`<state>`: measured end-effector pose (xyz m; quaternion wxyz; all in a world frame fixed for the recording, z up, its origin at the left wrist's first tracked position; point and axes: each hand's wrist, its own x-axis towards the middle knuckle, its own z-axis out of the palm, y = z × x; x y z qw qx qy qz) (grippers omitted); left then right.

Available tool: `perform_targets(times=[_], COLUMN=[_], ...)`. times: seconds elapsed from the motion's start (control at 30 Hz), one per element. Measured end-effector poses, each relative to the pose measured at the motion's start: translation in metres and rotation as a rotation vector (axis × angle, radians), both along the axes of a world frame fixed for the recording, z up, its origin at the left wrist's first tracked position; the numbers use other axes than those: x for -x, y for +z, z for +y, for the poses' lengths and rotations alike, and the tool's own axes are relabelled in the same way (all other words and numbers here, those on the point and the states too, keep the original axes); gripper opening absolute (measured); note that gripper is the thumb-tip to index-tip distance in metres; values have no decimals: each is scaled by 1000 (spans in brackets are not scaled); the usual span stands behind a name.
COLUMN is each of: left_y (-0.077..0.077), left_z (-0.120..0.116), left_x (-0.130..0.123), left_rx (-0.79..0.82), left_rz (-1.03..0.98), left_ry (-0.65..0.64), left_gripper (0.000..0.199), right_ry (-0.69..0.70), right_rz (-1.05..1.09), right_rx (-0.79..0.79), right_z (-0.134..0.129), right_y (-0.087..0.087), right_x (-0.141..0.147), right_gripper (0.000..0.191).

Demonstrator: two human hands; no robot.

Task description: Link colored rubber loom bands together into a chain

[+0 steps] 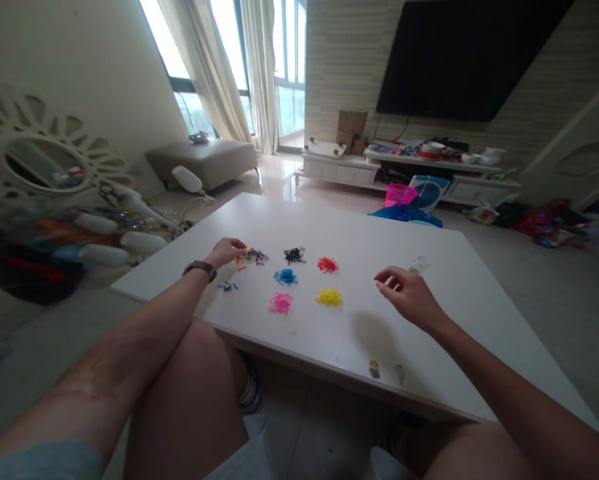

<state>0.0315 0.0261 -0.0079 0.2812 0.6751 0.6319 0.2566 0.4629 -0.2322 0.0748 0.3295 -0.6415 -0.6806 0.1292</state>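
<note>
My left hand (225, 251), a dark watch on its wrist, is at a pile of mixed coloured small rubber bands (254, 256). Its fingers are pressed together at the pile's left edge; whatever they pinch is too small to make out. Sorted piles lie to the right of it: black bands (294, 255), blue bands (285, 277), red bands (328, 265), pink bands (281, 303) and yellow bands (328, 297). A few loose bands (227, 287) rest nearer me. Over the table's right part hovers my right hand (404, 293), fingers loosely curved, thumb apart, nothing visible in them.
The white table (379, 247) carries a small clear item (420, 264) beyond my right hand. By the front edge lie a yellow-and-blue character figure (374, 369) and a small pale object (400, 373). A pink basket (400, 195) stands past the far edge, a floor lamp (187, 180) at left.
</note>
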Motion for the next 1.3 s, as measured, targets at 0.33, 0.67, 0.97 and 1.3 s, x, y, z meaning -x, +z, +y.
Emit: perform_targets(times=[0.33,0.67,0.97,1.3], left_y=[-20,-11,-11,-15], left_z=[10,9,8,11], left_x=[-9,-9,-11,-13], left_rx=[-31,-43,-93,-66], left_rz=[310,208,142,158], left_ry=[-101,-92,-103,-187], left_gripper=[28,17,22,20], right_ry=[54,61,84,99], right_rz=[-44,-57,-65,-65], right_rx=[18,19,12,40], right_z=[4,4,5,5], right_y=[-6,-9,-8,-10], right_x=[2,-1,-1,0], right_gripper=[14,14,15,16])
